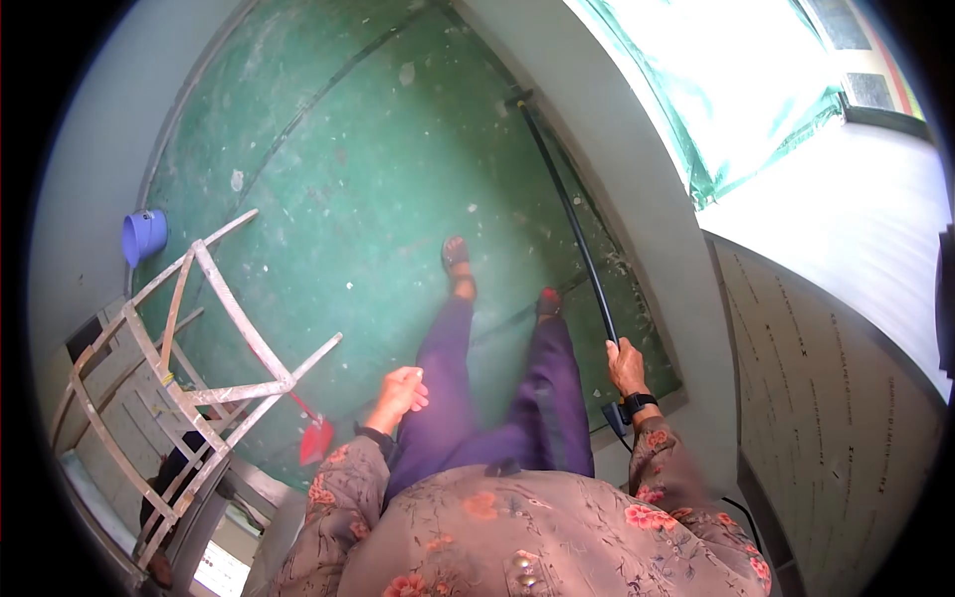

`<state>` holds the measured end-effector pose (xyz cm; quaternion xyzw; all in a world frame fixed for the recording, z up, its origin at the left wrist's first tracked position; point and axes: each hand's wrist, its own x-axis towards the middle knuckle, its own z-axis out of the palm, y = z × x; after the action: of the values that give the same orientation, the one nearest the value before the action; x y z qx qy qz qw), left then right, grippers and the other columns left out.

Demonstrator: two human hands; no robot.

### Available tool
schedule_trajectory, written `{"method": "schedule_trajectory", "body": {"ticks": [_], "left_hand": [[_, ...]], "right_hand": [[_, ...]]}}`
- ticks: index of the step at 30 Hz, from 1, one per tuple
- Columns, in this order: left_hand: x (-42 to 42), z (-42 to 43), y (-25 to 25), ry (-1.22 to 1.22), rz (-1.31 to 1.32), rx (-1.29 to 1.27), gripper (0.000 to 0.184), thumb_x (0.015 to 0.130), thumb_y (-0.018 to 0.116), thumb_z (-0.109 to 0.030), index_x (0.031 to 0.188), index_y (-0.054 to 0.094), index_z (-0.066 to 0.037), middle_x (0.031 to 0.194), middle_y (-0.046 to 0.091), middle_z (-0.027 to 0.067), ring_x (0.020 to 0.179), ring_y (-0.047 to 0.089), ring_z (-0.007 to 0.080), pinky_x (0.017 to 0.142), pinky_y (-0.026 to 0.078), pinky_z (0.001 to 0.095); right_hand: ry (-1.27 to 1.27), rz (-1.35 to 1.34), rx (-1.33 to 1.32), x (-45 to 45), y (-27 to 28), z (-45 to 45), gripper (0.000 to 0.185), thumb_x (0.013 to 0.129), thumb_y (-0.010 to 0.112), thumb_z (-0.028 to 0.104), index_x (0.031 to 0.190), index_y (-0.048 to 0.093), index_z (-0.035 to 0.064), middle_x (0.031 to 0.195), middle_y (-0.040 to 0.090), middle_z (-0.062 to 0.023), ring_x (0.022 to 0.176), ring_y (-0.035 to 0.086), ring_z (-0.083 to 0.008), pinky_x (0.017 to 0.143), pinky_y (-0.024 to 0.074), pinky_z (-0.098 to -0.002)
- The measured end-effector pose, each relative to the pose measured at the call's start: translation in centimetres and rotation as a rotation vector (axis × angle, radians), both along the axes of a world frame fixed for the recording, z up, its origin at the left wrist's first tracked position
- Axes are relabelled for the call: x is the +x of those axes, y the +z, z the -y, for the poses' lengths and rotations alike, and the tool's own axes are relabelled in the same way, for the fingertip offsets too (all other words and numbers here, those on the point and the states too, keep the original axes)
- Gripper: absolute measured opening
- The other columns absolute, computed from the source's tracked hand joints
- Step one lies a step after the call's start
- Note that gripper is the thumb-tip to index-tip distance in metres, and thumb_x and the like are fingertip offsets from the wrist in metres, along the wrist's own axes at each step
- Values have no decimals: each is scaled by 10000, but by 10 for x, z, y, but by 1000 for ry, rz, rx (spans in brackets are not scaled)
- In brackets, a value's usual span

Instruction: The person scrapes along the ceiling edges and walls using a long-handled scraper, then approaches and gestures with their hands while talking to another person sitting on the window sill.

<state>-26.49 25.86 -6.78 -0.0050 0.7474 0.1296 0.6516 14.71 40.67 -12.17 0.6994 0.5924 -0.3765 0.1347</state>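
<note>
My right hand is wrapped round the lower end of a long black pole. The pole runs forward along the right side of the green floor, and its far end rests near the foot of the wall. A dark band circles my right wrist. In front of my body on the left, my left hand is raised with its fingers curled, touching no visible object. Whether anything small is inside it cannot be made out.
A paint-marked wooden frame stands at the left, near a purple bucket. A red dustpan-like object lies beside the frame. A wall borders the floor on the right, with printed boards beyond.
</note>
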Motion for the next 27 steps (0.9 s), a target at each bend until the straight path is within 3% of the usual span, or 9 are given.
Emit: {"method": "schedule_trajectory", "body": {"ticks": [9,18,27], "left_hand": [[12,3,1,19,-1,27,293,894,505,-244,1042,558,3,711,593,105,506,572,171,423,437,267],[-1,-3,0,17,16,40,276,913,497,-245,1049,539,-8,710,602,108,498,582,162,408,443,251],[-31,-13,-3,47,35,30,313,902,490,-246,1086,539,3,745,606,121,517,582,183,423,441,274]], "right_hand": [[-9,-123,73,-30,-20,-45,334,877,490,320,794,520,-3,754,581,-268,755,542,-469,657,423,-521],[37,-126,49,-89,-31,-124,398,876,461,369,860,554,-17,857,592,-277,873,550,-449,744,429,-498],[13,-128,-9,-110,-11,-118,400,876,470,359,842,556,-30,799,586,-277,820,560,-444,708,427,-491]]}}
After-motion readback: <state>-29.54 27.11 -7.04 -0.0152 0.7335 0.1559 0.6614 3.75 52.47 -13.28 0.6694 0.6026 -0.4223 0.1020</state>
